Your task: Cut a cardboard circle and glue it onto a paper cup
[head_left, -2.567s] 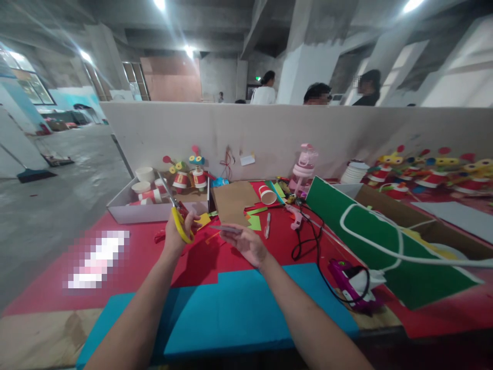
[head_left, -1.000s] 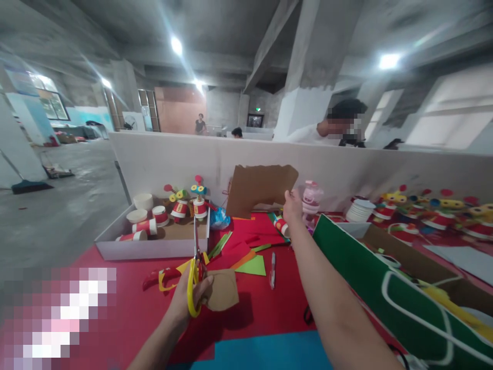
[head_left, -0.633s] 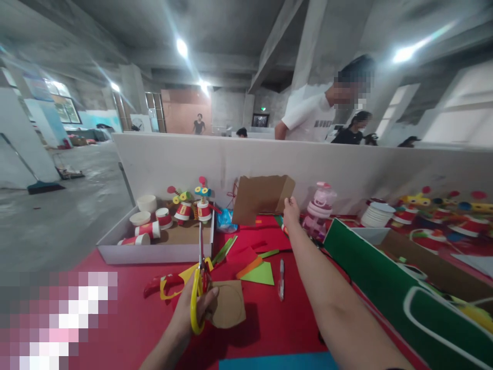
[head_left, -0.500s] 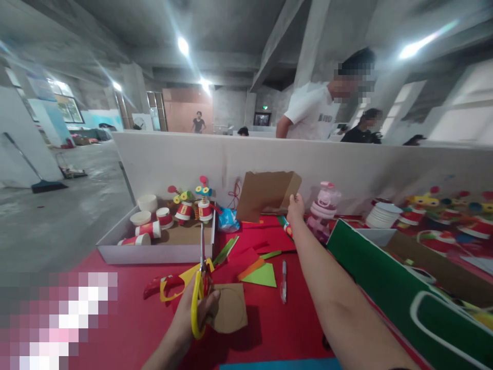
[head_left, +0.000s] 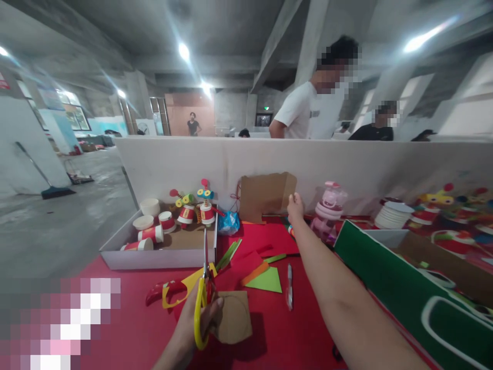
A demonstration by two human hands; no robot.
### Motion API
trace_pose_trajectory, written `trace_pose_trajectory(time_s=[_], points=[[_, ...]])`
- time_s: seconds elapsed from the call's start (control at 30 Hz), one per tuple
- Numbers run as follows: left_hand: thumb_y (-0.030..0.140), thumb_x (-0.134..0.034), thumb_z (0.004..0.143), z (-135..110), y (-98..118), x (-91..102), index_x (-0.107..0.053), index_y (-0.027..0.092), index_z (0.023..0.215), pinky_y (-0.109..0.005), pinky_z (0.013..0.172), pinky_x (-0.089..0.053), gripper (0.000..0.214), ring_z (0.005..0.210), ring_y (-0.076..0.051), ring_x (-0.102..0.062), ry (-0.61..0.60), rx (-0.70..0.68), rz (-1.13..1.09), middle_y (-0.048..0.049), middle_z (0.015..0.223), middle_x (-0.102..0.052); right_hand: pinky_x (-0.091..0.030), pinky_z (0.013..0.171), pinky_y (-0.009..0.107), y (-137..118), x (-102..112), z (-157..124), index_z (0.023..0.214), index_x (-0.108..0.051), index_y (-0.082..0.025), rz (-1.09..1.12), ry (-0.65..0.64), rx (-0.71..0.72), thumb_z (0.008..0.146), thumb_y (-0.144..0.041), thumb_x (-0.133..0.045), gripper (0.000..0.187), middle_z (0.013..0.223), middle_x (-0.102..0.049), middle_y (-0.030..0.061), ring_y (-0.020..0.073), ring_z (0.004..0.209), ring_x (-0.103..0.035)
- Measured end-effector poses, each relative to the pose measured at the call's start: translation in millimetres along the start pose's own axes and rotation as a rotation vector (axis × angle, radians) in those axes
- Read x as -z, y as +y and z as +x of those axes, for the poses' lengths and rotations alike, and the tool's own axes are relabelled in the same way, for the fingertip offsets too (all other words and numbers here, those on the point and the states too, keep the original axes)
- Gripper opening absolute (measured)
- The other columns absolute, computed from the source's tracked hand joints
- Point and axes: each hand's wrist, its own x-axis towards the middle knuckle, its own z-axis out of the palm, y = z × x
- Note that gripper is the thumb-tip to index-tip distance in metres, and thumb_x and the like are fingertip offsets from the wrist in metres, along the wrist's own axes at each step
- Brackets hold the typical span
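Yellow-handled scissors (head_left: 200, 313) point upward in my left hand (head_left: 190, 321), which also pinches a small cardboard square (head_left: 234, 316) with a round outline drawn on it. My right hand (head_left: 296, 208) reaches far across and grips the right edge of a larger brown cardboard sheet (head_left: 265, 198), which stands upright near the white partition. Its fingers are closed on that edge. Between my arms lie orange and lime-green paper pieces (head_left: 265, 280) and a pen (head_left: 289, 288). Cut yellow paper (head_left: 173, 293) lies behind my left hand.
At left, a white box (head_left: 154, 259) holds paper cups (head_left: 151, 234) and two cup figures (head_left: 206, 210). A pink toy-like object (head_left: 328, 208) stands right of my right hand. A green-sided box (head_left: 400, 288) fills the right side. The white partition (head_left: 177, 159) runs along the back; people stand beyond it.
The cardboard sheet now stands straighter and closer to the partition, my right hand still on its edge. My left hand keeps the scissors and cardboard square. The view has shifted slightly.
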Motion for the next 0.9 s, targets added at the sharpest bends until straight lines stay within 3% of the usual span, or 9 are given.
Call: trace_pose_trajectory(time_s=[0.13, 0.3, 0.43, 0.53, 0.67, 0.77, 0.9], points=[[0.044, -0.082, 0.062, 3, -7, 3.4, -0.055, 0.018, 0.082, -0.019, 0.05, -0.041, 0.042, 0.055, -0.01, -0.05, 0.022, -0.04, 0.006, 0.0026, 0.065, -0.053, -0.039, 0.103, 0.041, -3, -5, 0, 0.115, -0.058, -0.016, -0.074, -0.016, -0.07, 0.083, -0.048, -0.047, 0.046, 0.119, -0.063, 0.0143, 0.0258, 0.117, -0.054], [0.045, -0.08, 0.063, 5, -8, 2.6, -0.055, 0.018, 0.086, -0.02, 0.049, -0.04, 0.044, 0.052, -0.009, -0.049, 0.024, -0.043, 0.006, 0.0029, 0.065, -0.053, -0.029, 0.112, 0.044, -12, 0, -11, 0.135, -0.045, -0.013, -0.135, -0.053, -0.121, 0.08, -0.042, -0.052, 0.062, 0.142, -0.047, 0.0194, 0.0284, 0.134, -0.041], [0.041, -0.081, 0.062, 5, 1, 1.1, -0.053, 0.018, 0.085, -0.019, 0.048, -0.041, 0.043, 0.051, -0.008, -0.048, 0.005, -0.052, 0.024, 0.0043, 0.063, -0.052, -0.022, 0.116, 0.047, -32, 12, -27, 0.141, -0.036, -0.011, -0.157, -0.019, -0.118, 0.08, -0.041, -0.053, 0.07, 0.148, -0.039, 0.0209, 0.03, 0.14, -0.032], [0.04, -0.082, 0.061, 1, 12, -1.3, -0.051, 0.019, 0.084, -0.019, 0.048, -0.041, 0.044, 0.051, -0.009, -0.05, -0.031, -0.049, 0.002, 0.005, 0.063, -0.052, -0.025, 0.114, 0.048, -55, 21, -50, 0.14, -0.037, -0.01, -0.142, -0.002, -0.11, 0.08, -0.043, -0.052, 0.07, 0.145, -0.042, 0.0221, 0.0313, 0.137, -0.036], [0.038, -0.08, 0.064, -5, 23, -5.7, -0.048, 0.02, 0.085, -0.017, 0.044, -0.037, 0.042, 0.046, -0.007, -0.046, -0.04, -0.06, -0.007, 0.0078, 0.058, -0.049, -0.047, 0.098, 0.038, -102, 35, -115, 0.135, -0.044, -0.022, -0.026, -0.119, -0.066, 0.086, -0.044, -0.047, 0.054, 0.134, -0.056, 0.0117, 0.0212, 0.116, -0.057], [0.039, -0.08, 0.063, -5, 25, -7.7, -0.045, 0.021, 0.084, -0.017, 0.04, -0.033, 0.045, 0.041, -0.006, -0.042, -0.058, -0.07, -0.034, 0.0102, 0.055, -0.045, -0.051, 0.093, 0.037, -161, 54, -188, 0.121, -0.056, -0.026, 0.32, -0.365, -0.057, 0.084, -0.044, -0.058, 0.042, 0.123, -0.062, 0.0064, 0.018, 0.104, -0.062], [0.039, -0.081, 0.062, -6, 27, -8.0, -0.044, 0.022, 0.086, -0.017, 0.04, -0.034, 0.047, 0.039, -0.006, -0.043, -0.095, -0.069, -0.083, 0.0113, 0.053, -0.044, -0.052, 0.093, 0.036, -251, 95, -283, 0.107, -0.066, -0.023, 0.542, -0.747, -0.123, 0.087, -0.045, -0.062, 0.03, 0.113, -0.067, 0.0064, 0.0179, 0.1, -0.064]])
